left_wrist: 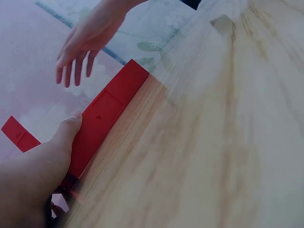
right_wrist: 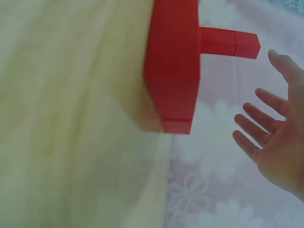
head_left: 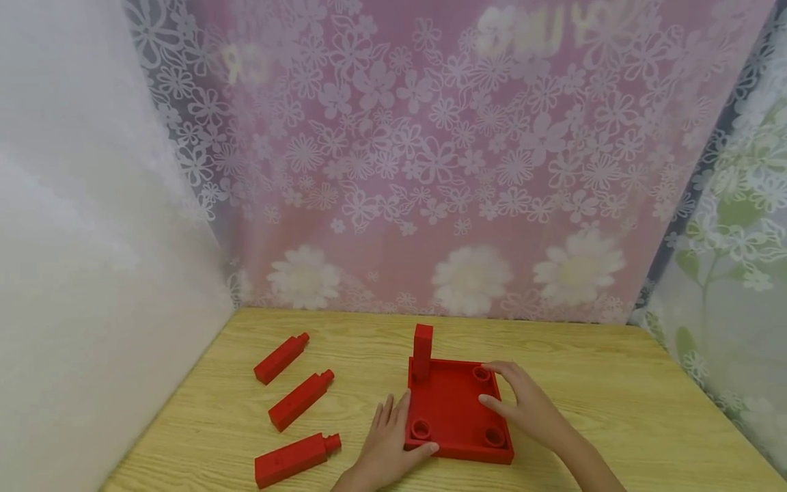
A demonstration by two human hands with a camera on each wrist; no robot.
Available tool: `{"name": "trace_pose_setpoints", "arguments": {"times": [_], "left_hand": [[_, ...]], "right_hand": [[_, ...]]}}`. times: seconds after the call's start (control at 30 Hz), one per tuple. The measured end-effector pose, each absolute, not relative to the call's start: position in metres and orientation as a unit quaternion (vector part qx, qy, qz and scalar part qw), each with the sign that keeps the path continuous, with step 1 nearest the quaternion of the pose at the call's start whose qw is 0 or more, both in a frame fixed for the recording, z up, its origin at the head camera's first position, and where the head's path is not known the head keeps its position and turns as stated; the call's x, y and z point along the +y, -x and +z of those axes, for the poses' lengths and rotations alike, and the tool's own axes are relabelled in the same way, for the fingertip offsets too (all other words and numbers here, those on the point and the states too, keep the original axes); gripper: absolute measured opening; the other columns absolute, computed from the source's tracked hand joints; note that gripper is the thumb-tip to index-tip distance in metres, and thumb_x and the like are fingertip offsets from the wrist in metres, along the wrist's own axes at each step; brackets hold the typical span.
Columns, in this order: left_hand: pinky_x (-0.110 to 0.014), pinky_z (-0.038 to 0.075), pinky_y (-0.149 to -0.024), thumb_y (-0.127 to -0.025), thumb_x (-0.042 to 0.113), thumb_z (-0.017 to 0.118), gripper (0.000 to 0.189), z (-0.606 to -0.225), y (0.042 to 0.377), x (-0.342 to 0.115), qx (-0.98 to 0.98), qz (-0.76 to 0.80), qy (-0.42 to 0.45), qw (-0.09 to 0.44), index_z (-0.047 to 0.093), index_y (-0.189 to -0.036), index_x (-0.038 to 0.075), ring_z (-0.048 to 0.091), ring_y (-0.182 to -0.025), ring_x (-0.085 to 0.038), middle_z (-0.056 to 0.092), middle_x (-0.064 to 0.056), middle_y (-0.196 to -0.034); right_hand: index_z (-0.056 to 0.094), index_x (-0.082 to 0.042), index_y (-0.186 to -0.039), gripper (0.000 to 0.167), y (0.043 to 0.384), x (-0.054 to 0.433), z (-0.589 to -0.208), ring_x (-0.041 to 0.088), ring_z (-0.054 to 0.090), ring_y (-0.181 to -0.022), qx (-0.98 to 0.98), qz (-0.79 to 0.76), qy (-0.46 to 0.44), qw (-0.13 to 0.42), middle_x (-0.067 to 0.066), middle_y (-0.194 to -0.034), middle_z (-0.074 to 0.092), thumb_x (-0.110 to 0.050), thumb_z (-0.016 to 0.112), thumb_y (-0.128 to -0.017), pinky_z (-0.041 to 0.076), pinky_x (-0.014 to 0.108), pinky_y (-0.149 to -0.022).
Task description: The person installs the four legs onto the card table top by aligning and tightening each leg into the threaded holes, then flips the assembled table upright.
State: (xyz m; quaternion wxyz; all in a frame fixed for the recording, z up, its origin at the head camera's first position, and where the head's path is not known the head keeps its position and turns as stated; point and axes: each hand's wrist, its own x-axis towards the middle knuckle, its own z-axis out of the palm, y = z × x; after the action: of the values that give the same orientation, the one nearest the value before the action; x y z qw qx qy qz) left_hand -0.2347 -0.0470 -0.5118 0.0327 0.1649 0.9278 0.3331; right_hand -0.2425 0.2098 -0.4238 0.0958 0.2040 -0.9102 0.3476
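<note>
A red square tabletop lies upside down on the table, its raised rim facing up. One red leg stands upright in its far left corner; round sockets show at the other corners. My left hand holds the near left corner, thumb on the front side and fingers along the left; the left wrist view shows that thumb on the front side. Over the right side hovers my right hand, fingers spread; in the right wrist view this hand appears apart from the tabletop and holds nothing.
Left of the tabletop, three loose red legs lie on the wooden table: a far leg, a middle leg and a near leg, narrow round ends pointing right. A flowered curtain hangs behind.
</note>
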Motion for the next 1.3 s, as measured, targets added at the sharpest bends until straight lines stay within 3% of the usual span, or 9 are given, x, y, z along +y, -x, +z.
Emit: {"name": "trace_pose_setpoints", "arguments": {"times": [0.37,0.6,1.17,1.3], "left_hand": [[-0.05,0.007,-0.106,-0.074,0.078,0.043,0.103,-0.509,0.234,-0.048,0.926,0.335,-0.169,0.033,0.014,-0.148,0.012,0.006,-0.136,-0.031,0.021,-0.012,-0.148],[-0.051,0.007,-0.106,-0.074,0.077,0.043,0.103,-0.508,0.234,-0.049,0.926,0.338,-0.169,0.031,0.014,-0.148,0.011,0.007,-0.136,-0.031,0.02,-0.013,-0.148],[-0.05,0.009,-0.106,-0.072,0.077,0.046,0.105,-0.51,0.234,-0.05,0.92,0.354,-0.164,0.042,0.013,-0.148,0.014,0.007,-0.136,-0.03,0.02,-0.011,-0.148],[-0.054,0.019,-0.102,-0.071,0.074,0.054,0.107,-0.506,0.233,-0.054,0.907,0.384,-0.164,0.044,0.014,-0.148,0.013,0.011,-0.135,-0.032,0.02,-0.012,-0.148]], "right_hand": [[0.04,-0.004,-0.135,0.068,0.226,0.243,-0.454,0.045,0.034,-0.122,-0.907,0.381,-0.181,0.019,0.021,-0.134,0.04,-0.035,0.069,-0.082,0.034,0.061,-0.088],[0.028,-0.007,-0.143,0.073,0.226,0.256,-0.486,0.045,0.016,-0.13,-0.874,0.453,-0.161,-0.075,0.021,-0.144,0.025,-0.031,0.066,-0.085,0.024,0.063,-0.095],[0.033,-0.012,-0.143,0.069,0.224,0.259,-0.5,0.044,0.021,-0.129,-0.889,0.425,-0.169,-0.035,0.016,-0.143,0.031,-0.036,0.064,-0.086,0.025,0.064,-0.093],[0.033,-0.013,-0.143,0.068,0.224,0.258,-0.501,0.043,0.019,-0.13,-0.885,0.433,-0.166,-0.04,0.015,-0.143,0.031,-0.035,0.064,-0.086,0.024,0.063,-0.094]]}}
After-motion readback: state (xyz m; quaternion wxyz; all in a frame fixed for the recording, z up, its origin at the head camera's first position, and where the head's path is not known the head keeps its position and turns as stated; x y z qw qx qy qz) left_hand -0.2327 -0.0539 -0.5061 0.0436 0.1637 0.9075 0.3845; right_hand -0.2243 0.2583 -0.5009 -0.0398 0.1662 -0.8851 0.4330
